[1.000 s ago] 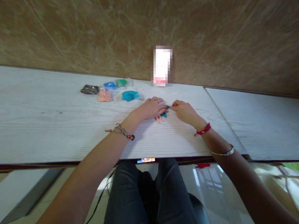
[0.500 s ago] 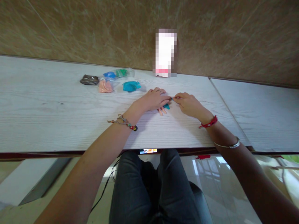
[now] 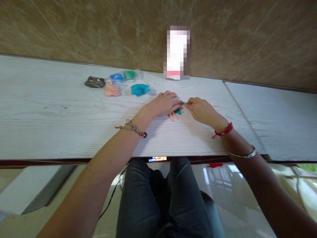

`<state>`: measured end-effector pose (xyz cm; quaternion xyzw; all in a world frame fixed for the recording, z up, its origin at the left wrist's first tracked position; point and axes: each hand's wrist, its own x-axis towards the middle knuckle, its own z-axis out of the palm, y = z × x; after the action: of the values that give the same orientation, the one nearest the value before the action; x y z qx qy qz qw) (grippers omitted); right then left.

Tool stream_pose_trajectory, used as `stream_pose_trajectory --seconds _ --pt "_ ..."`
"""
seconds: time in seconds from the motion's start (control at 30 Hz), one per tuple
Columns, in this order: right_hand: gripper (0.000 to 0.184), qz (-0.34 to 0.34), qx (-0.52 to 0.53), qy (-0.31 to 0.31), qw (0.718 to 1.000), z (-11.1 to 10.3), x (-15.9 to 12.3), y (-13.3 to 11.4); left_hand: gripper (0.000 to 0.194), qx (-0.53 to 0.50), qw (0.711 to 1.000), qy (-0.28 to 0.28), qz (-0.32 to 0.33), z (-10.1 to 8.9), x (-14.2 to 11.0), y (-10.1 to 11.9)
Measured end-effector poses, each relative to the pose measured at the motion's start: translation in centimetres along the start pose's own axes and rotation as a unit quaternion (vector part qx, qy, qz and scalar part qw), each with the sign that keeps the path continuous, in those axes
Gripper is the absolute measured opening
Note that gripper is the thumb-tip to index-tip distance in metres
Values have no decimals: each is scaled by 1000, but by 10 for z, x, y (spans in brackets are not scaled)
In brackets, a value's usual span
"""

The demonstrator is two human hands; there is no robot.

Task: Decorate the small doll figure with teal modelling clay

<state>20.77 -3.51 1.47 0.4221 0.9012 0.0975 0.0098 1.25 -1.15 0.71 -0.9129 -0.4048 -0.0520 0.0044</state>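
My left hand [image 3: 165, 104], with a ring on one finger, rests low over the table, its fingertips closed at one end of a small teal strip of clay [image 3: 184, 102]. The strip's other end is pinched between the thumb and finger of my right hand [image 3: 200, 109]. Thin peach clay strips [image 3: 173, 116] and a pointed teal clay piece [image 3: 178, 111] stick out from under my left hand, lying on the tabletop. The rest of that clay shape is hidden by the hand.
Back left on the white table [image 3: 61, 125] lie a teal clay lump [image 3: 140, 89], bagged peach clay [image 3: 112, 89], blue clay [image 3: 116, 77], green clay [image 3: 129, 75] and a dark brown packet [image 3: 95, 82]. A blurred-out upright rectangle [image 3: 176, 53] leans against the brown wall.
The whole scene has shifted upward in view as the camera tilted. Between my hands, slightly more of the teal strip shows. Both hands keep nearly the same place on the table.
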Motion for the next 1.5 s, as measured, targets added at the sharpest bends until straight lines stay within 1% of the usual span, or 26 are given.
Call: stream_pose_trajectory --seconds 0.13,0.33,0.4,0.53,0.63,0.7,0.77,0.87,0.97,1.13,1.23,1.37,1.43,1.5 --pt "39 12 42 13 999 -1 0 3 42 10 1000 2 -2 -2 -1 0" --pt "45 66 60 78 993 -7 -1 8 41 6 1000 -4 -1 -5 -2 1" --pt "48 59 56 74 994 -6 -1 8 40 3 1000 -6 -3 -5 -2 1" --pt "44 24 49 31 998 1 -2 5 40 3 1000 3 -1 -3 -2 0" --pt "44 33 59 18 998 6 -1 6 39 3 1000 12 4 0 -2 -1" --pt "46 43 84 11 995 8 1 9 39 2 1000 17 5 2 -2 -2" --pt "48 52 112 12 992 9 2 14 39 4 1000 19 5 2 -1 -2" --pt "51 73 132 41 988 7 3 18 40 8 1000 15 8 1 -1 -2" --pt "51 88 114 61 988 4 2 18 39 10 1000 11 13 -1 -1 -1" --pt "46 65 61 15 996 5 1 12 39 9 1000 15 10 2 -1 -3" --pt "42 57 60 2 997 8 2 12 39 9 1000 20 11 4 -1 -4" --pt "44 78 129 20 988 10 4 18 39 12 1000 3 3 2 -2 -2" --pt "45 83 164 47 982 9 3 21 39 12 1000 7 -1 0 -2 -2" --pt "47 86 170 75 979 7 2 22 39 8 1000 8 0 -1 -2 -1"
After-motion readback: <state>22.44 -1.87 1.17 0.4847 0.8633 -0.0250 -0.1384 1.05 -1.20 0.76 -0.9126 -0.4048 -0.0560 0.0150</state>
